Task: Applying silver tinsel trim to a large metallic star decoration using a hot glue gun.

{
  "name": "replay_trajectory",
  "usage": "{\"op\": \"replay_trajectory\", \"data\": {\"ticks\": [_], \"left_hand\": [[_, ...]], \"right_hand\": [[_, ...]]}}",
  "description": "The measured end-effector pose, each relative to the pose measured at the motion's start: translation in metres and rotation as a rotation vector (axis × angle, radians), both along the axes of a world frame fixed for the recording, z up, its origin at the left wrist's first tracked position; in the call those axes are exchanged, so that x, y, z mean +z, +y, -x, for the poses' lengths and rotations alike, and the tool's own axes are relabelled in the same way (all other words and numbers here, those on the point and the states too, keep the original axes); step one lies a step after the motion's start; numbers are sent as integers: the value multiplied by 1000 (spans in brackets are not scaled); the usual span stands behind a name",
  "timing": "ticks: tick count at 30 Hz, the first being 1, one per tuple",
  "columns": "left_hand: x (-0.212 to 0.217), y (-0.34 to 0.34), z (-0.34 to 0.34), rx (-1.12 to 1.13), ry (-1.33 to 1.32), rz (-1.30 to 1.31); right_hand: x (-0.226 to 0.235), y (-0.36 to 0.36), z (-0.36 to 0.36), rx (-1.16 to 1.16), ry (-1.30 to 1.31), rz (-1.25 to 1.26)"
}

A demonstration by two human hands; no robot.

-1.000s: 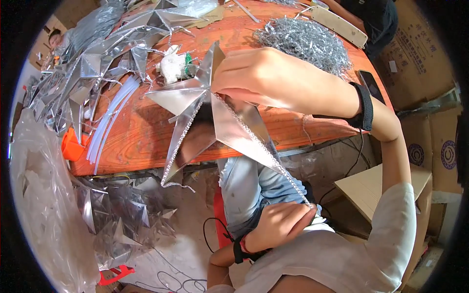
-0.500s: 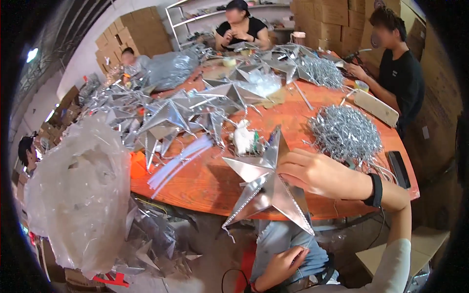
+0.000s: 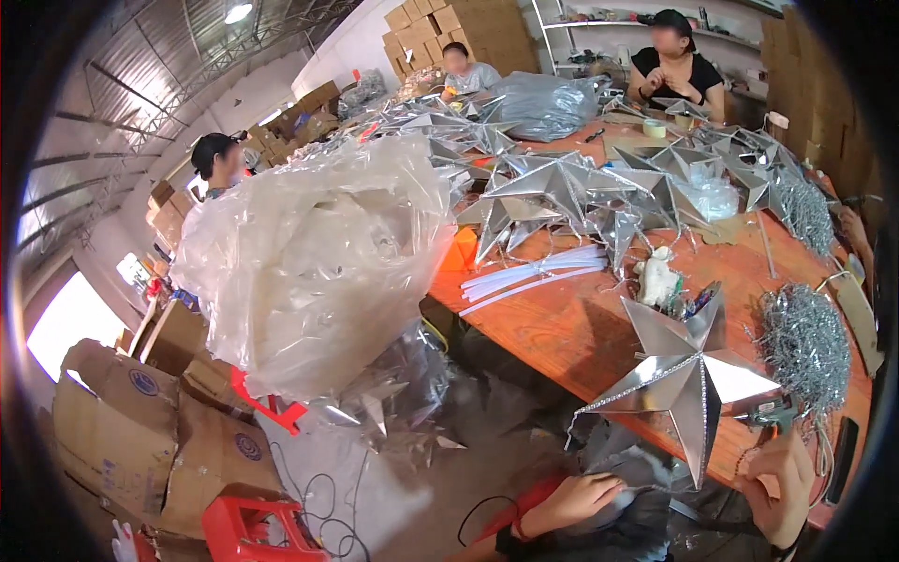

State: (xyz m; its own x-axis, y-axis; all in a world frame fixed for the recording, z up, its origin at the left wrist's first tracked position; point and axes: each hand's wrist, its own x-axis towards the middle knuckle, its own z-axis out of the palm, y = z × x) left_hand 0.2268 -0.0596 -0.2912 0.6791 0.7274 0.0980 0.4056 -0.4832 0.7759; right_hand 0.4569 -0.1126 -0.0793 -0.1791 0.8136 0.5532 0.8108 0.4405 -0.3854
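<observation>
A shiny silver five-pointed star (image 3: 688, 375) rests at the near table edge, its lower points hanging past it. Silver beaded trim runs along some of its ridges. Below it, my left hand (image 3: 576, 499) is closed, fingertips pinched on a thin silver strand (image 3: 646, 488) that reaches toward the star's bottom point. My right hand (image 3: 785, 478) is curled in a pinch to the right of the star, apart from it. A thin beaded strand shows beside its fingers, but what they hold is hidden. A glue gun (image 3: 770, 412) lies just behind that hand.
A tinsel heap (image 3: 805, 347) lies at the right, white plastic strips (image 3: 534, 276) left of the star. More silver stars (image 3: 552, 183) cover the far table. A large clear plastic bag (image 3: 318, 262) bulges at the left, above a red stool (image 3: 257, 529). Several people sit around the table.
The view has swung left. My right hand has let go of the star and moved down to its right. My left hand has come up beneath the star, with the strand at its fingertips.
</observation>
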Motion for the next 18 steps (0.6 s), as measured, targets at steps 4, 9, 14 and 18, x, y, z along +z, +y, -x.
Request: {"op": "replay_trajectory", "data": {"ticks": [4, 9, 14, 18], "left_hand": [[3, 7, 14, -2, 94, 35], [32, 22, 37, 167, 69, 39], [52, 35, 89, 493, 51, 191], [58, 41, 112, 723, 105, 100]], "right_hand": [[-19, -7, 2, -102, 224, -10], [-96, -1, -36, -256, 538, -66], [-127, -1, -46, -313, 563, -115], [-101, 11, -25, -68, 491, -75]]}}
